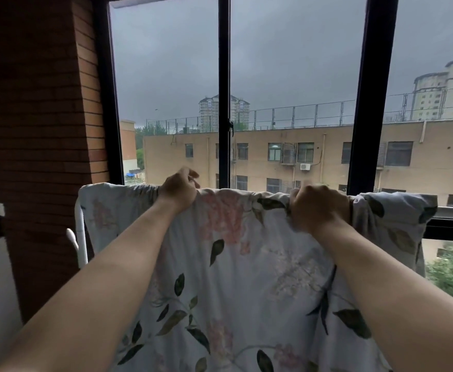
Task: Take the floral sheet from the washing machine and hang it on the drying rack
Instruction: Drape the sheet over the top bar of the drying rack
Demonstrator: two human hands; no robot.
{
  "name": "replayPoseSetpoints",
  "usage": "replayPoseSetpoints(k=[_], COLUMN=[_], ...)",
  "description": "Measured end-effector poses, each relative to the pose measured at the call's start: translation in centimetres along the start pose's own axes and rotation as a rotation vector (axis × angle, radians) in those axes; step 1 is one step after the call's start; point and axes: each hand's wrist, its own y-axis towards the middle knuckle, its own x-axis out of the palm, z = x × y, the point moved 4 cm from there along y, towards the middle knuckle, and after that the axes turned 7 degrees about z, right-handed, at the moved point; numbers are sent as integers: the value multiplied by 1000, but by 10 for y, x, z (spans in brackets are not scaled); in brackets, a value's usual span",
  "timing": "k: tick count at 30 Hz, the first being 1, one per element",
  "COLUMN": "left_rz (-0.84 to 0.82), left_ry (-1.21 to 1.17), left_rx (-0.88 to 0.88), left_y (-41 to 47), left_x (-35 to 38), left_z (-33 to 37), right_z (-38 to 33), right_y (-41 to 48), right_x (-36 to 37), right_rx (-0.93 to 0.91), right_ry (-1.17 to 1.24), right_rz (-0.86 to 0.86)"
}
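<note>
Brick wall [45, 130] crowds the L side, the white drying rack [82, 237] tube shows just beside it, and the dark window frame [224, 89] sits close behind. Floral sheet [233, 277] is draped over the rack top, pale w/ pink blooms & dark green leaves, bunched along its upper edge, w/ the near side hanging down toward the camera. L hand [178, 190] has fingers curled, pinching the gathered top edge L of ctr, while R hand [318, 206] is a tight fist clamped on a wad of fabric R of ctr.
</note>
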Motion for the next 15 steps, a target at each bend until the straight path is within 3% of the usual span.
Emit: replayPoseSetpoints(k=[4,12,15], left_rz=[-133,-2,-7], left_ry=[77,273,202], left_rx=[45,116,106], left_y=[-14,-12,-7], left_x=[14,17,22], left_z=[11,17,15], right_z=[-22,-86,-106], right_y=[-5,-4,-2], right_x=[4,18,24], right_rx=[-42,-89,-89], right_ry=[-37,18,66], right_rz=[10,-51,-76])
